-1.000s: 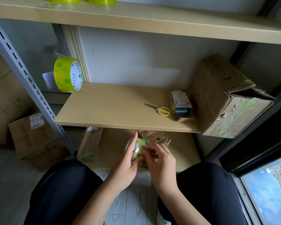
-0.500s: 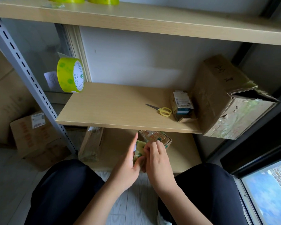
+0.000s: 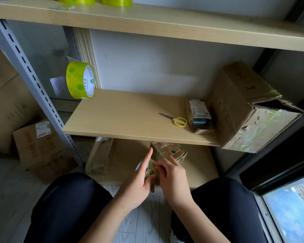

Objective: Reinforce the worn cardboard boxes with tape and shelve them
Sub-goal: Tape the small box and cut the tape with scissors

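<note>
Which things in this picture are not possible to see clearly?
- Tape roll, head view: mostly covered by the left hand and right hand.
- Two rolls on the top shelf: cut by the upper edge.
- Label print on the small box: too small.

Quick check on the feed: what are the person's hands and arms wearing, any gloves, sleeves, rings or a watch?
Nothing: the left hand and right hand are bare, without gloves or visible rings, and both forearms show no sleeves or watch. The only visible clothing is dark trousers.

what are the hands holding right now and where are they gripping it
Both hands hold a tape roll: the left hand grips its side, the right hand pinches its edge.
</note>
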`<state>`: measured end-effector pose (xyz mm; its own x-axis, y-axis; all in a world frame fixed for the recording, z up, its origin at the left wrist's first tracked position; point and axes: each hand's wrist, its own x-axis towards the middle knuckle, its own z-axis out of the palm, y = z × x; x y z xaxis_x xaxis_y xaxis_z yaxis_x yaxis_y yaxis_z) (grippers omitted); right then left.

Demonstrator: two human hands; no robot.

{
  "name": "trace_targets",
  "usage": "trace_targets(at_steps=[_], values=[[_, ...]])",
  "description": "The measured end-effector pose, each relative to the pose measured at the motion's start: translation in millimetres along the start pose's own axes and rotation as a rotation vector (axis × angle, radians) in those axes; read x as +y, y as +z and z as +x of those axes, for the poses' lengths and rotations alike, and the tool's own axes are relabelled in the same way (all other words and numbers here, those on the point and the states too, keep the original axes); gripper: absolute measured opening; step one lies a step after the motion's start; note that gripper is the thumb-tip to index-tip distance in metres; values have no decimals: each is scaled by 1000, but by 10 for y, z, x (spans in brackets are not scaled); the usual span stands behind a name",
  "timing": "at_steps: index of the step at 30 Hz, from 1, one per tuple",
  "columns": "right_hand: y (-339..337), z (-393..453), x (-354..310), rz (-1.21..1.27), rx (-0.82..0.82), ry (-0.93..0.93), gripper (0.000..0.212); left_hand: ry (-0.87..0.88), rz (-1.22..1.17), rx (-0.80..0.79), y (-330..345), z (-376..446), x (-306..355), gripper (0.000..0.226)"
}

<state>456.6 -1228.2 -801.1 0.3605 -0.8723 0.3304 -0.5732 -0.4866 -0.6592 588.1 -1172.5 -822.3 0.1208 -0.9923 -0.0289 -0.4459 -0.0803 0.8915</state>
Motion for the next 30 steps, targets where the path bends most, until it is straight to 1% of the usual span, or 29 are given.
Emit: trace_targets(at_steps=[3, 6, 8, 11, 13, 15, 16, 18, 20, 22, 24, 26, 28, 30], values=[[14, 3, -22, -137, -1, -88, 12, -18, -7, 23, 35, 10, 3, 83], [14, -31, -82, -198, -62, -168, 24, -73, 32, 54, 68, 82, -60, 83], [16, -59, -83, -200, -85, -201, 27, -112, -66, 56, 72, 134, -81, 78], [5, -57, -32, -80, -68, -150, 17, -158, -295, 17, 79, 141, -102, 59], [6, -44, 8, -23, -92, -124, 10, -173, -317, 4, 69, 135, -131, 41], [2, -6, 43, 25, -114, -91, 10, -172, -286, -38, 40, 122, -136, 25], [-4, 20, 52, 46, -131, -60, 10, -172, -283, -64, 28, 116, -132, 21], [-18, 69, 49, 63, -175, 5, 12, -172, -286, -93, 10, 97, -111, 19], [-32, 103, 11, 42, -181, 6, 13, -170, -304, -93, 4, 76, -82, 18], [-66, 124, -79, -33, -133, -110, 15, -176, -344, -55, -25, 63, -57, 17], [-115, 131, -177, -124, -70, -292, 16, -189, -367, -17, -90, 56, -43, 12], [-115, 152, -263, -162, -50, -400, 19, -233, -352, 0, -163, 29, -66, 27], [-49, 180, -361, -150, -58, -374, 19, -285, -386, 41, -193, -38, -112, 31], [49, 308, -433, -95, -47, -299, 15, -290, -414, 140, -240, -71, -161, 31]])
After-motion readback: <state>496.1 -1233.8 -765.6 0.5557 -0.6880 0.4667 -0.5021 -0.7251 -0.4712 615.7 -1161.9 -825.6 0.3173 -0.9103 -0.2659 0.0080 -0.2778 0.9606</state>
